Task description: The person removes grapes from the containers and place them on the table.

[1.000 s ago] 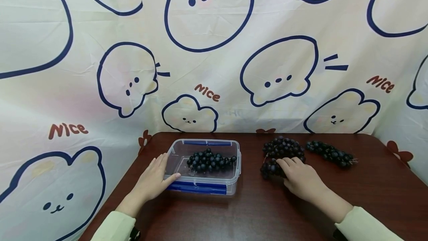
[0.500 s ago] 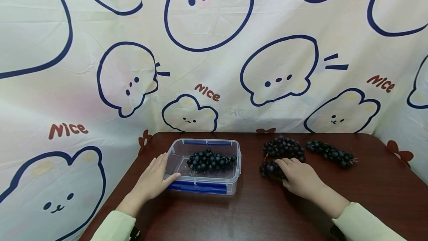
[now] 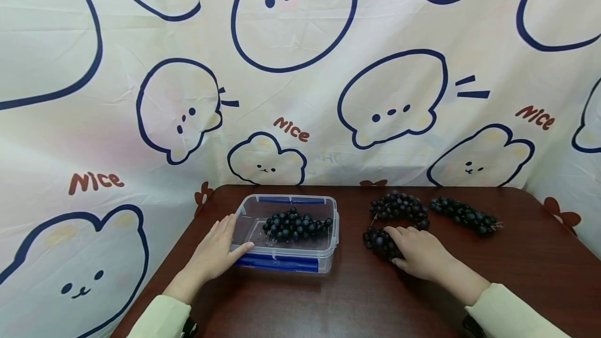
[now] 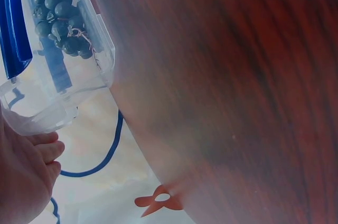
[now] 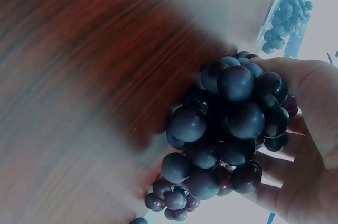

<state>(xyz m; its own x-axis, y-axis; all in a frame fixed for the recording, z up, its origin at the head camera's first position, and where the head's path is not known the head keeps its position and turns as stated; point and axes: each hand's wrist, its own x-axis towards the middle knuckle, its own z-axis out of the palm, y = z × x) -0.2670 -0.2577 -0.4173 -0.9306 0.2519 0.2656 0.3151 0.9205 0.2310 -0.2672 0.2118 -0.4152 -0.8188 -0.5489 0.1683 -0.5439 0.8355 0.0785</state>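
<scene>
My right hand (image 3: 422,253) grips a bunch of dark grapes (image 3: 381,241) at the table's middle right. Seen from the right wrist, the thumb is along one side of the bunch (image 5: 227,123) and the fingers reach round behind it. My left hand (image 3: 211,248) rests against the left side of a clear plastic box (image 3: 334,233) with blue clips, fingers straight and thumb on the front rim. Inside the lidless box lies another bunch of dark grapes (image 3: 296,225). In the left wrist view, the fingers (image 4: 50,152) are at the box's corner.
Just behind the right hand lies a further bunch of dark grapes (image 3: 399,206). To its right is a longer bunch (image 3: 465,216), stems pointing right. All stand on a dark brown wooden table (image 3: 347,301), backed by a printed cloth (image 3: 319,103).
My right hand has shifted slightly toward the front left, and the bunch of grapes has moved a little with it. The left hand and the box have stayed put.
</scene>
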